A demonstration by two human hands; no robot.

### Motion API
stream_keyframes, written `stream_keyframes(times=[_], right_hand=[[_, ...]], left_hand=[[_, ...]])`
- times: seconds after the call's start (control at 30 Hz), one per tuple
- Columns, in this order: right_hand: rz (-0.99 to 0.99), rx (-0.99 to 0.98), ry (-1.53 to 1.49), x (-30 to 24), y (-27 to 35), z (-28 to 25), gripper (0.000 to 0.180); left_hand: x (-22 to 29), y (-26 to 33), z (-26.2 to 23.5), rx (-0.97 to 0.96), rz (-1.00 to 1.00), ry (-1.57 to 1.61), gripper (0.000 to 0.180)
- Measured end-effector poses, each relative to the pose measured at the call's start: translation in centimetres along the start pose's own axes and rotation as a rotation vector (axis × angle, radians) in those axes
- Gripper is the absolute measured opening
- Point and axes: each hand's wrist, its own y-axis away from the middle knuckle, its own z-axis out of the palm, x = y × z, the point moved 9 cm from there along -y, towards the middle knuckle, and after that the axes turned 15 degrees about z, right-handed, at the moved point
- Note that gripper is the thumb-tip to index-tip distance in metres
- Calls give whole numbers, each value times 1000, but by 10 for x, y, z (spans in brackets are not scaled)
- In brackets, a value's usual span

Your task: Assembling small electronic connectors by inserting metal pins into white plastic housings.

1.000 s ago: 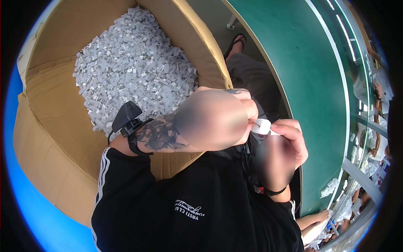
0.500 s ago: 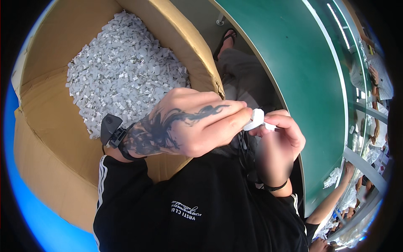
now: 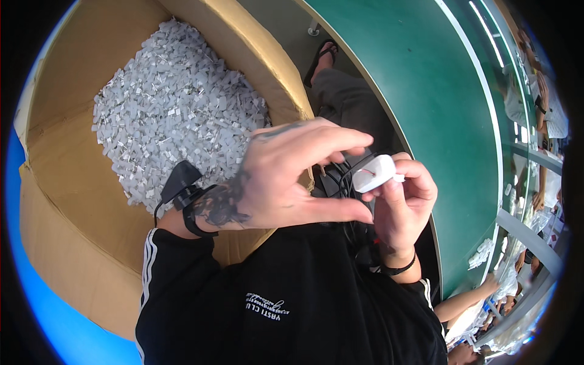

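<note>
My right hand [image 3: 406,204] pinches a small white plastic casing [image 3: 377,173] between thumb and fingers. The casing is rounded, and a thin reddish line shows on its near face. A smaller white bit [image 3: 398,177] sticks out by the thumb; whether it is part of the casing I cannot tell. My left hand [image 3: 298,173], tattooed and strapped with a black device [image 3: 182,185] at the wrist, is held just left of the casing. Its thumb and fingers are spread wide with nothing between them, apart from the casing.
On the left stands a big cardboard box [image 3: 73,207] with a heap of small pale plastic pieces [image 3: 176,109]. A green-topped table [image 3: 438,109] curves along the right, with white parts [image 3: 480,254] near its edge. Other people's arms [image 3: 468,302] show beyond; a sandalled foot [image 3: 322,61] is ahead.
My left hand has let go of the white casing and opened, its fingers drawing back to the left. The casing stays in my right hand and shows more of its face.
</note>
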Motion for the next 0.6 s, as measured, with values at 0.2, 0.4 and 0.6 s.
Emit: stream_keyframes(times=[0.2,0.4,0.6], right_hand=[[-54,-22,62,3,8,-6,12],[-124,-2,57,-2,14,-11,17],[-65,28,71,-2,17,-7,16]], left_hand=[[8,-1,14,135,17,100,35],[17,-5,17,183,97,139,33],[19,-3,19,188,146,83,35]])
